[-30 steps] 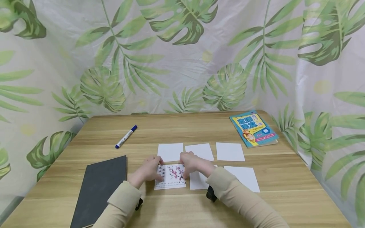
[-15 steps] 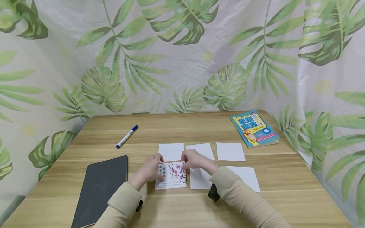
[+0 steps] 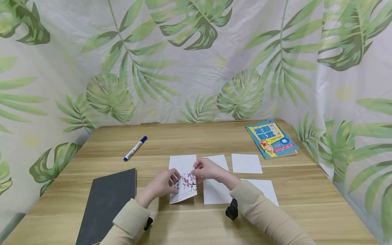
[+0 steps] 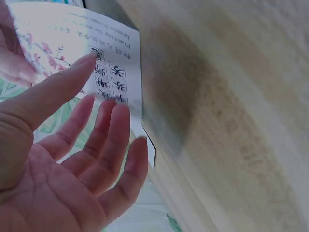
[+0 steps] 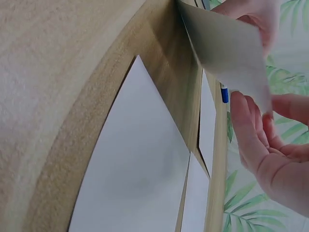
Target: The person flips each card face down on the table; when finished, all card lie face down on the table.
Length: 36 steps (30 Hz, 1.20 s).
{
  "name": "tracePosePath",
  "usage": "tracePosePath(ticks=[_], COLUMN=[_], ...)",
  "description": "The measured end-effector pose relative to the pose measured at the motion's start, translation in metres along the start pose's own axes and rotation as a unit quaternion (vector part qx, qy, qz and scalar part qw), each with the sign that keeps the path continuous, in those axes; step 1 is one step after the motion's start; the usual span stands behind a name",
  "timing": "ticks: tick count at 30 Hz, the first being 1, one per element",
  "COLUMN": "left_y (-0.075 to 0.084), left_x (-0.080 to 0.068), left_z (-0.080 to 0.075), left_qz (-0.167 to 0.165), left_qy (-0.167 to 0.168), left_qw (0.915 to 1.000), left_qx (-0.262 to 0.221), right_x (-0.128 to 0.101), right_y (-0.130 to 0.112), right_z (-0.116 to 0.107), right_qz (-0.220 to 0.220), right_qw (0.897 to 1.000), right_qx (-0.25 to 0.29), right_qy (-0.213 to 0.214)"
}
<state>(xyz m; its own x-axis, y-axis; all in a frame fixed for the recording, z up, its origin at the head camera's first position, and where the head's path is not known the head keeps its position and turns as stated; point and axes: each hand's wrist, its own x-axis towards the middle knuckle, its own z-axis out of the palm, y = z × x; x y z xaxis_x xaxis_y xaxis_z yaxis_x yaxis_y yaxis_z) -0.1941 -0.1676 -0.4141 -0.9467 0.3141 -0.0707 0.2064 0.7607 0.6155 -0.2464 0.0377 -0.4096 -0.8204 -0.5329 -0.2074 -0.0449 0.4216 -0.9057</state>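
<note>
The flower card [image 3: 185, 183] was thin and very light, so I think it would bend easily and could crease if you squeezed hard. It looked smooth, so it might slip. The best place to hold it was at the edges, near a corner, with soft fingertips.

The card was up off the tabletop [image 3: 196, 224] at its far end, tilted, with its near edge low by the wood. It sat between your two hands, just in front of the white cards [image 3: 246, 163] lying flat.

Your right hand [image 3: 206, 169] pinched the card's top right edge between thumb and fingers. In the right wrist view the card [image 5: 227, 53] curved a little from that pinch.

Your left hand [image 3: 163, 183] was spread, with fingers [image 4: 113, 130] straight and loose. They lay by the card's left side, near the printed letters [image 4: 112, 82]. I could not tell if they truly touched it.

Both wrists were low, close over the tabletop, with your sleeves [image 3: 131, 221] reaching in from the near side.
</note>
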Motion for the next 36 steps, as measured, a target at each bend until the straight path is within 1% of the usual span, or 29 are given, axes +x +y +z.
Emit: tracePosePath(ticks=[3,5,7,10,14,19,25,28,31,34,36], left_y=[-0.004,-0.006,-0.007,-0.006,-0.005,-0.004,-0.004,-0.004,-0.004,-0.004,-0.005], left_x=[0.000,0.001,0.002,0.004,0.006,0.005,0.003,0.003,0.002,0.002,0.002], left_z=[-0.002,-0.004,-0.006,-0.007,-0.009,-0.010,-0.012,-0.012,-0.012,-0.012,-0.012], left_qz=[0.027,0.048,0.060,0.052,0.017,-0.021,-0.062,-0.081,-0.089,-0.086,-0.081], left_qy=[-0.016,-0.019,-0.019,-0.026,-0.037,-0.036,-0.036,-0.031,-0.032,-0.033,-0.024], left_qw=[0.9987,0.9965,0.9941,0.9870,0.9762,0.9722,0.9598,0.9562,0.9577,0.9609,0.9633], left_qx=[-0.040,-0.066,-0.089,-0.150,-0.213,-0.230,-0.271,-0.279,-0.272,-0.261,-0.255], right_x=[-0.001,-0.001,-0.001,-0.001,0.000,0.002,0.005,0.005,0.004,0.002,0.002], right_y=[-0.001,-0.001,-0.002,-0.003,-0.005,-0.003,0.000,0.001,0.001,0.001,0.001], right_z=[-0.001,-0.002,-0.002,-0.002,0.001,0.008,0.014,0.015,0.015,0.014,0.014], right_qz=[-0.006,-0.015,-0.023,-0.044,-0.063,-0.075,-0.081,-0.091,-0.108,-0.128,-0.140], right_qw=[1.000,0.999,0.998,0.996,0.995,0.996,0.996,0.994,0.991,0.985,0.981], right_qx=[0.023,0.035,0.047,0.057,0.048,0.016,-0.012,-0.035,-0.059,-0.096,-0.119], right_qy=[-0.008,-0.018,-0.031,-0.053,-0.059,-0.043,-0.042,-0.048,-0.060,-0.066,-0.066])
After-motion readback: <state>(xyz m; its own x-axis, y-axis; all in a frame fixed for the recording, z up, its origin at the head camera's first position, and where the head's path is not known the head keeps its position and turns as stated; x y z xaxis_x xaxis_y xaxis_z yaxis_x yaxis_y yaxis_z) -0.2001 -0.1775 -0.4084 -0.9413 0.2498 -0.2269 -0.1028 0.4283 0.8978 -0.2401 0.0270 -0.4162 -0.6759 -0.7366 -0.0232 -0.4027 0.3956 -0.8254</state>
